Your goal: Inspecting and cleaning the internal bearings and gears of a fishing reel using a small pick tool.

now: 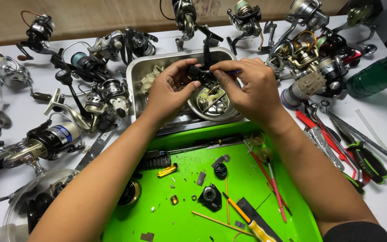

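Both hands raised over a steel tray (133, 71) at the far side of the table (14, 116), sharing one dark fishing reel (202, 76). Left hand (169, 92) cupping the reel body from the left, fingers (185, 67) curled narrow around it. Right hand (249, 87) closed over the top and right side, fingers pinched tight on a small part of the reel together with what looks like a thin blue-handled tool (234, 71); exact grip point hidden under the knuckles. Reel's crank arm (207, 47) poking up and away between the hands.

Probably fairly light but dense, rigid metal and plastic, likely greasy and so slippery; small inner parts easy to drop or bend. Safest hold on the solid body, not on the thin crank arm.

Directly below, a round open gear housing (212, 103) lying in the tray. Tray walls close on both sides. Green mat (166, 215) nearer, strewn with small parts, sticks and a yellow-handled screwdriver (251, 224). Other reels (90, 101) crowding the left and far edge, pliers (337, 143) on the right. Little free room except straight up or toward the mat.
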